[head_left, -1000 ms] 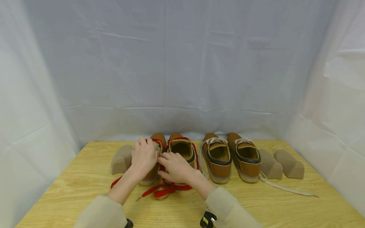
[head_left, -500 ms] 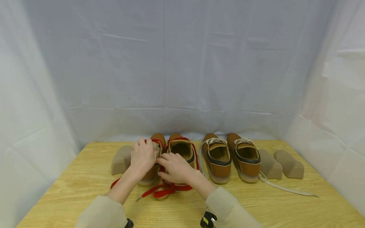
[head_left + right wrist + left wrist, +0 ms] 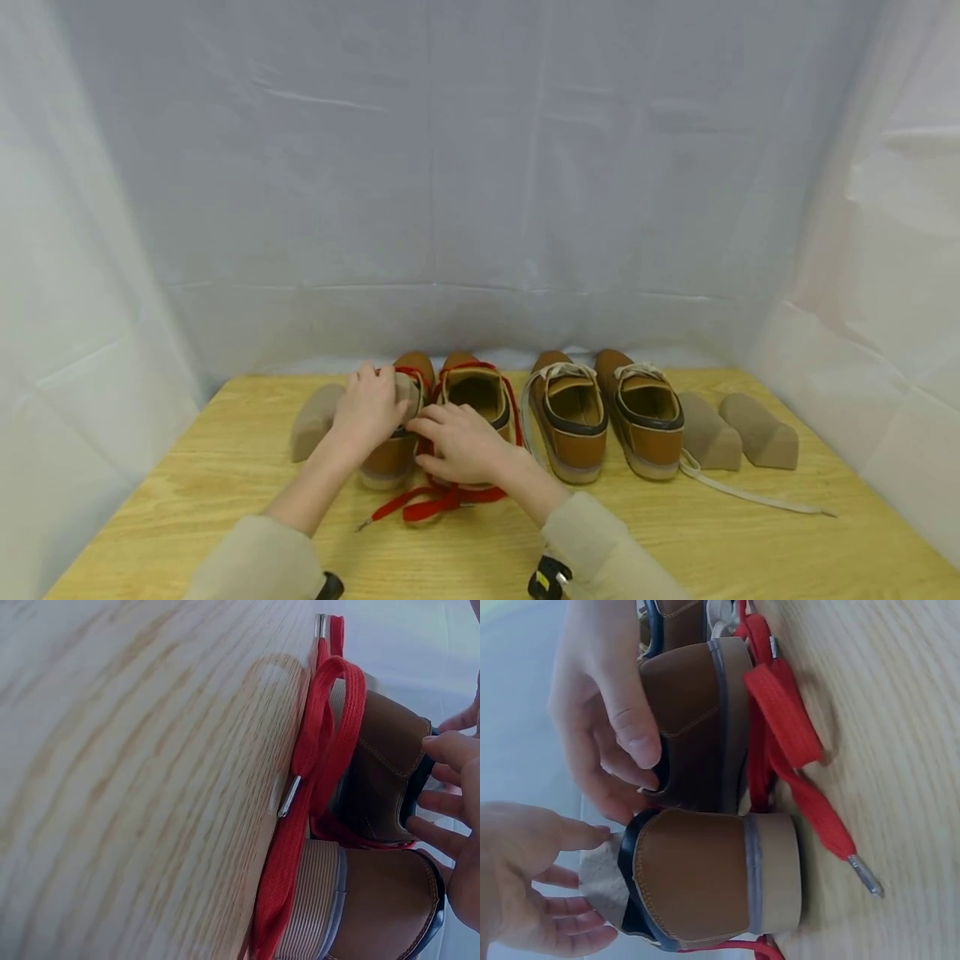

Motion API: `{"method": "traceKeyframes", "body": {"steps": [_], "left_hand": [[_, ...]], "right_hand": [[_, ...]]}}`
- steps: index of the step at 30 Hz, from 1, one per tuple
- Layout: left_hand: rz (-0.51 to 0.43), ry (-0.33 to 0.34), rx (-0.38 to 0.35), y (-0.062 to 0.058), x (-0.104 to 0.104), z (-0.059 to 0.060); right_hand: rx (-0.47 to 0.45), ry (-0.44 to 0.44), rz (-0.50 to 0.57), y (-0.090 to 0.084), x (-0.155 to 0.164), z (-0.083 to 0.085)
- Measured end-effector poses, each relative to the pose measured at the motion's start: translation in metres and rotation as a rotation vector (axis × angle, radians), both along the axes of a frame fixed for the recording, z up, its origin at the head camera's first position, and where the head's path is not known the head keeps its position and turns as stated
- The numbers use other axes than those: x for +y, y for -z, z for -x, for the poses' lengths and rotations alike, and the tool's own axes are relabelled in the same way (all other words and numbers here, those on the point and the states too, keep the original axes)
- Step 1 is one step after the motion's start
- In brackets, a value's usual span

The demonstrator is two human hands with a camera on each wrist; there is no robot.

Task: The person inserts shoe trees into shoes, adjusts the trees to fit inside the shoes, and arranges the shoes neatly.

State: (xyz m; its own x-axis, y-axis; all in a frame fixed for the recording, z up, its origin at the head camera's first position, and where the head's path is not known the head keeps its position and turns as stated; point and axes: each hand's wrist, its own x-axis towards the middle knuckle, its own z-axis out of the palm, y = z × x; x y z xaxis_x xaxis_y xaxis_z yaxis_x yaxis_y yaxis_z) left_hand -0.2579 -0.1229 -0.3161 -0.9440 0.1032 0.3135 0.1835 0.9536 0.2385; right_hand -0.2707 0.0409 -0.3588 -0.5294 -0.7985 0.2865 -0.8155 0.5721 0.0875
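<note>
My left hand (image 3: 367, 412) is at the opening of the leftmost brown shoe (image 3: 388, 458), its thumb and loosely extended fingers at a beige insert block (image 3: 604, 881) in that opening. The left wrist view shows the block standing out above the dark collar. My right hand (image 3: 465, 442) reaches in from the right, fingertips at the leftmost shoe's collar and its thumb apart from them. Under this hand is the second brown shoe (image 3: 694, 724), its heel partly hidden in the head view. A red shoelace (image 3: 431, 506) lies looped behind the heels, with a metal tip.
Two more brown shoes (image 3: 583, 450) with beige laces stand to the right. Beyond them lie two beige blocks (image 3: 761, 433), and another block (image 3: 311, 425) lies at the far left. A beige lace end (image 3: 757, 498) trails across the wooden table (image 3: 420, 567). White sheeting surrounds the table.
My left hand has shifted slightly left and back, exposing more of the block and the shoe's heel. The right hand has barely moved.
</note>
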Motion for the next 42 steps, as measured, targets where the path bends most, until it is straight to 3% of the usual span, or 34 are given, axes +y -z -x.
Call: {"method": "traceKeyframes", "body": {"steps": [9,18,25,42], "left_hand": [[0.121,0.183,0.040,-0.006,-0.009,0.004],[0.224,0.290,0.041,-0.011,-0.016,0.009],[0.234,0.299,0.034,-0.011,-0.015,0.011],[0.266,0.283,0.124,-0.003,-0.014,0.011]], "right_hand": [[0.003,-0.010,0.005,0.000,-0.001,-0.001],[0.017,-0.020,0.008,-0.001,0.000,0.001],[0.015,-0.021,0.009,-0.002,0.000,0.001],[-0.010,0.004,-0.005,-0.003,0.000,0.000]]}}
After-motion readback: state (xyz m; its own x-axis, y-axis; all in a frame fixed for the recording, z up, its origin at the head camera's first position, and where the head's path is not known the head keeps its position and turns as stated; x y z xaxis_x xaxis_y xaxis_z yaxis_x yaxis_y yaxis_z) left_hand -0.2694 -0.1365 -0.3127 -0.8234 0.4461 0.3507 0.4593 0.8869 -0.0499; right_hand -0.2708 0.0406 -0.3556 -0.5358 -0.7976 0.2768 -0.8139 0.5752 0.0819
